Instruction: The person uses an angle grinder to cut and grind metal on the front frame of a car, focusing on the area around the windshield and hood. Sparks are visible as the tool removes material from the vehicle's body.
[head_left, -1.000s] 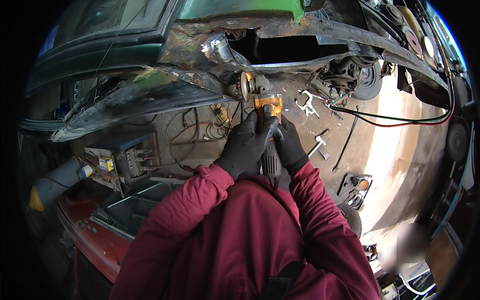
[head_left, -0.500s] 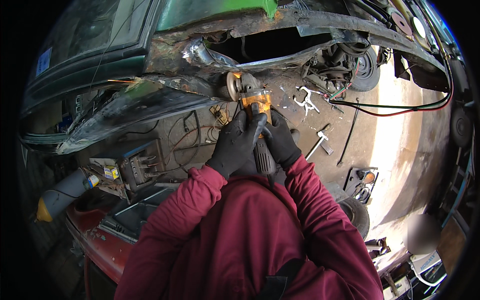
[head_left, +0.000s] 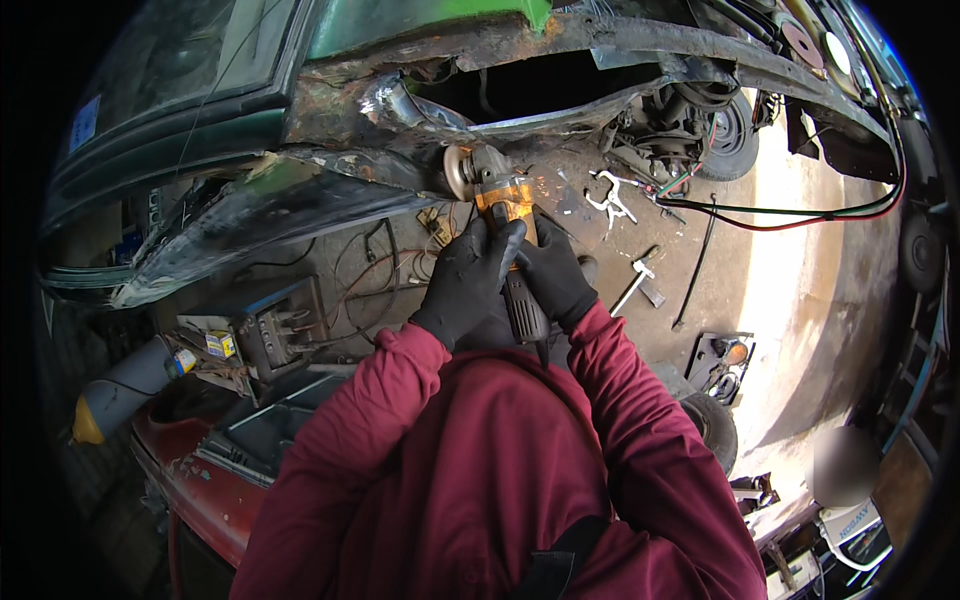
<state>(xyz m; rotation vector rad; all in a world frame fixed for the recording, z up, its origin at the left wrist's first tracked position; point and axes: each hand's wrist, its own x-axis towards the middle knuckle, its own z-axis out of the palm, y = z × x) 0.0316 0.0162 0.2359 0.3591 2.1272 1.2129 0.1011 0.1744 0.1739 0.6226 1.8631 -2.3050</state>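
Observation:
Both hands, in black gloves, are closed around an orange and black angle grinder [head_left: 515, 200]. My left hand [head_left: 466, 275] wraps its left side, with the thumb lying along the top of the body. From the right, my right hand [head_left: 558, 272] grips the same body. The grinder's disc [head_left: 459, 172] meets the lower metal edge of a stripped car body [head_left: 385, 165], and orange sparks show to the right of the grinder's head. Rust and bare, scraped metal mark this panel near the disc. The grinder's black rear end points back toward my body.
A car door [head_left: 270, 215] stands open at left. Below it are a welding machine [head_left: 275, 325], a grey gas cylinder [head_left: 125, 385] and cables. On the floor at right lie a locking clamp [head_left: 610, 200], a hammer [head_left: 633, 285] and a long bar [head_left: 697, 260]. Hoses [head_left: 790, 220] hang at right.
The grinder and both hands have shifted slightly left. The spark streak on the left is gone, and sparks now show right of the grinder's head. Both hands keep their grip.

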